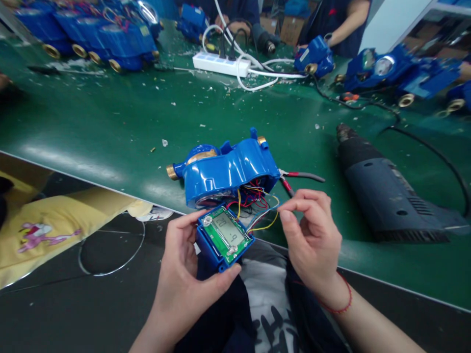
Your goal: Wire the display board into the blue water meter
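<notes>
My left hand [191,272] grips a blue-cased circuit board with a small LCD screen [227,229], tilted up just off the table's front edge. Thin coloured wires [263,220] run from the board, and some lead into the open underside of a blue water meter [231,169] with brass ends. The meter lies on its side on the table. At the loose ends of a blue and a yellow wire, the thumb and index finger of my right hand [311,240] are pinched together. Partly behind the meter and my right hand lie pliers [303,175] with red and grey handles.
On the green table [121,122], a heat gun [393,196] lies at right, its cord trailing back. A white power strip [221,64] with cables lies at the back. Several blue meters [125,44] stand back left, others [423,73] back right. Co-workers' arms [348,24] show across the table.
</notes>
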